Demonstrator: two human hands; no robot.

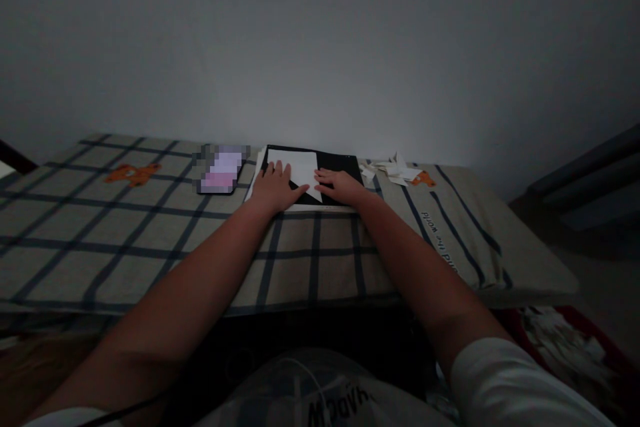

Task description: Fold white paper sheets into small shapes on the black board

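A sheet of white paper (pixel 301 163) lies on a black-covered book or pad (pixel 337 161), with a pointed flap at its near right corner. My left hand (pixel 276 188) rests flat on the paper's left part, fingers spread and thumb stretched to the right. Across from it, my right hand (pixel 341 185) lies at the paper's right edge, fingers stretched out to the left, its palm over the black cover. Neither hand grips anything. Parts of the paper under the left hand are hidden.
To the left lies a phone (pixel 223 170) with a blurred-out screen. Several folded white paper pieces (pixel 397 170) are heaped at the right. A checked cloth (pixel 310 260) covers the table, which meets a grey wall (pixel 320 47) behind.
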